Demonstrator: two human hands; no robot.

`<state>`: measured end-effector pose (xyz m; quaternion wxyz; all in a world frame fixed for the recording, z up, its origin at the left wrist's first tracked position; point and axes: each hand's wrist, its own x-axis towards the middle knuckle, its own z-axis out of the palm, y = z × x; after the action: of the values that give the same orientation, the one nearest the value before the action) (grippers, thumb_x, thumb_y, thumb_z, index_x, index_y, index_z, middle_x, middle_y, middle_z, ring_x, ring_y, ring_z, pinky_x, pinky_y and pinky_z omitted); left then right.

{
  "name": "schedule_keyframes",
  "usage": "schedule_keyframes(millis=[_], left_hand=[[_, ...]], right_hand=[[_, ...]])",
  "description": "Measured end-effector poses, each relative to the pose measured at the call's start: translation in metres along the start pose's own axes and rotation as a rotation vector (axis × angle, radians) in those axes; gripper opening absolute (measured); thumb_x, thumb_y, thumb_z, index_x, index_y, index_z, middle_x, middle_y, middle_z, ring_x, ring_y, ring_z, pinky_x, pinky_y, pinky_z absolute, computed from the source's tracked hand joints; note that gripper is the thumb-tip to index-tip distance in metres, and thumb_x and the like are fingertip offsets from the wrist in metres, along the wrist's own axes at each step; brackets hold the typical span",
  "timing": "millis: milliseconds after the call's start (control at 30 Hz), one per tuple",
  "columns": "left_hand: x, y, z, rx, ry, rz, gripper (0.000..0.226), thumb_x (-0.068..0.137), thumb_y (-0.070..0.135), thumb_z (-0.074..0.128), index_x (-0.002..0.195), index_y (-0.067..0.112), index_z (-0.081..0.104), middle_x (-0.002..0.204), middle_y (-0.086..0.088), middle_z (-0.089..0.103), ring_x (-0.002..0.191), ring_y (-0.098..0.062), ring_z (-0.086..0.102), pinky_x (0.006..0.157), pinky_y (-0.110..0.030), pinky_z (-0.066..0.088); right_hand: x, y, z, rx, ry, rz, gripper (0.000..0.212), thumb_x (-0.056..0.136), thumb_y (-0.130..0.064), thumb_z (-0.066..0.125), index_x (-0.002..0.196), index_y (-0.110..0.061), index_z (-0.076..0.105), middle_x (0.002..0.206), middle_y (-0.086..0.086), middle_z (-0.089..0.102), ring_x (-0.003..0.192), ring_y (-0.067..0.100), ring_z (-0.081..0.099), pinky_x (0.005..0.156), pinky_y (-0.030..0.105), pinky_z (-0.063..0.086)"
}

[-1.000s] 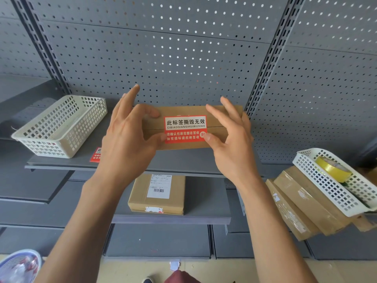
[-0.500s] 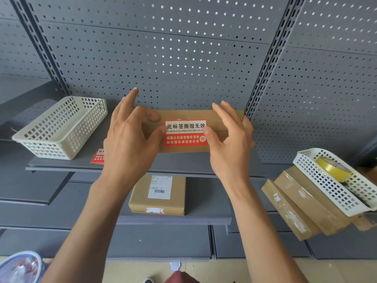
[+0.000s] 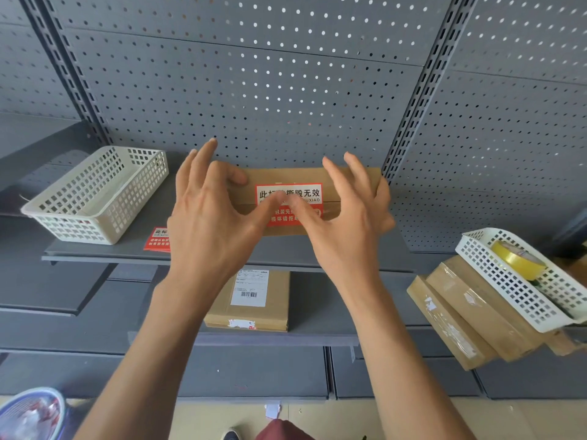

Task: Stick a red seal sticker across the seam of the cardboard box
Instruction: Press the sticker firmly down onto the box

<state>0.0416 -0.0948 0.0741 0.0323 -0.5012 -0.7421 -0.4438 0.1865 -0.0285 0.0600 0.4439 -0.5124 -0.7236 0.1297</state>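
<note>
A flat cardboard box (image 3: pixel 286 176) rests on the grey shelf (image 3: pixel 286 250) against the pegboard. A red and white seal sticker (image 3: pixel 306 194) with printed characters lies across the seam on its front face. My left hand (image 3: pixel 209 223) holds the box's left part, index finger curled on top and thumb pressed on the sticker's middle. My right hand (image 3: pixel 346 236) has its thumb on the sticker beside the left thumb. Its outer fingers wrap the box's right end, while the index and middle fingers are raised. Both thumbs hide part of the sticker.
A white mesh basket (image 3: pixel 95 192) stands left on the same shelf, with spare red stickers (image 3: pixel 157 239) beside it. Another box (image 3: pixel 251 300) lies on the lower shelf. At right are stacked boxes (image 3: pixel 460 312) and a white basket (image 3: pixel 524 300) holding yellow tape (image 3: pixel 517 260).
Both thumbs have slid from the sticker's outer edges inward to its middle. The box has settled a little lower and further back on the shelf.
</note>
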Motion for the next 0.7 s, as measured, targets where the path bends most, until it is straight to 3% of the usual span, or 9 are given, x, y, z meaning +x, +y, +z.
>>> schedule_keyframes(millis=[133, 300, 400, 567, 700], left_hand=[[-0.002, -0.001, 0.002, 0.033, 0.026, 0.005, 0.051, 0.075, 0.062, 0.075, 0.100, 0.022, 0.055, 0.159, 0.007, 0.039, 0.151, -0.018, 0.028, 0.085, -0.043, 0.048], [-0.001, -0.005, 0.001, 0.017, 0.028, 0.013, 0.044, 0.077, 0.051, 0.080, 0.100, 0.022, 0.056, 0.159, 0.009, 0.038, 0.150, -0.018, 0.031, 0.080, -0.037, 0.040], [-0.002, -0.006, 0.000, 0.013, 0.015, 0.010, 0.040, 0.079, 0.048, 0.080, 0.101, 0.023, 0.058, 0.160, 0.010, 0.037, 0.150, -0.018, 0.030, 0.084, -0.038, 0.042], [-0.003, -0.008, -0.003, -0.015, -0.003, -0.012, 0.032, 0.083, 0.040, 0.079, 0.104, 0.024, 0.061, 0.161, 0.010, 0.037, 0.151, -0.017, 0.030, 0.099, -0.037, 0.038], [-0.002, -0.012, -0.007, -0.048, -0.011, -0.006, 0.022, 0.088, 0.034, 0.074, 0.105, 0.027, 0.062, 0.161, 0.010, 0.037, 0.150, -0.015, 0.031, 0.099, -0.037, 0.038]], right_hand=[[-0.001, 0.000, 0.007, -0.057, 0.030, 0.006, 0.080, 0.076, -0.073, 0.065, 0.145, -0.036, 0.049, 0.158, -0.013, 0.038, 0.145, 0.030, 0.028, 0.097, 0.049, 0.027], [-0.002, 0.005, 0.006, 0.051, 0.051, 0.010, 0.062, 0.082, -0.055, 0.071, 0.138, -0.034, 0.057, 0.154, -0.013, 0.044, 0.146, 0.027, 0.027, 0.096, 0.043, 0.020], [-0.002, 0.008, 0.003, 0.112, 0.037, 0.031, 0.052, 0.086, -0.042, 0.073, 0.135, -0.034, 0.060, 0.154, -0.015, 0.045, 0.147, 0.027, 0.026, 0.100, 0.042, 0.018], [0.001, 0.012, -0.001, 0.164, 0.012, 0.044, 0.046, 0.090, -0.029, 0.071, 0.135, -0.035, 0.062, 0.154, -0.018, 0.047, 0.147, 0.030, 0.026, 0.115, 0.059, 0.023], [0.001, 0.015, -0.001, 0.176, 0.034, 0.023, 0.042, 0.094, -0.018, 0.066, 0.133, -0.034, 0.064, 0.151, -0.017, 0.051, 0.145, 0.027, 0.030, 0.114, 0.054, 0.027]])
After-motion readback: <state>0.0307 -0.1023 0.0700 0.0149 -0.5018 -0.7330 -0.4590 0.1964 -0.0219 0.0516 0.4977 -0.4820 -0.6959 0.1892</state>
